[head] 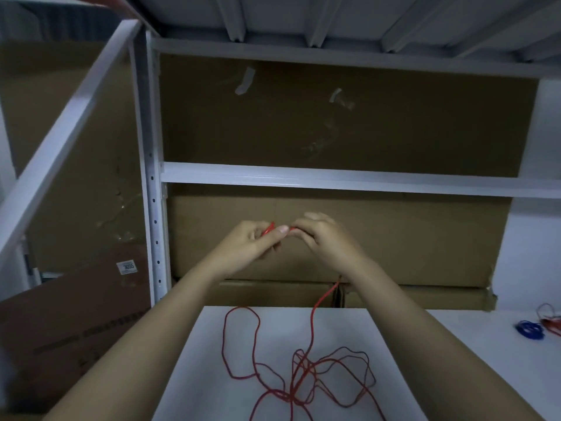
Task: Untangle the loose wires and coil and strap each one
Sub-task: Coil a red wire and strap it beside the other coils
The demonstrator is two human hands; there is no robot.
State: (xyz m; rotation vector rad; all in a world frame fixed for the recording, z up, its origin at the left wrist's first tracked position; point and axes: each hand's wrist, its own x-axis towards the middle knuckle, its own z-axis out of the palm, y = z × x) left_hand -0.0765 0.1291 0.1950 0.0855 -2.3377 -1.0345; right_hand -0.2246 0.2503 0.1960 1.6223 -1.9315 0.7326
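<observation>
Tangled red wire [300,372] lies on the table [194,375]; left hand [252,244] and right hand [321,235] pinch its raised end.

2 bare forearms, left hand [252,241] and right hand [323,235] ungloved, no sleeves

Surface: white table [455,360], set against a white metal shelving rack [334,179].
Table middle: tangled red wire [303,375] in loose loops.
Right of the tangle, well apart: blue wire coil [529,329], with a red wire bundle [551,322] just beside it.

A storeroom: white metal shelving [334,177] backed by cardboard boxes [334,238].
</observation>
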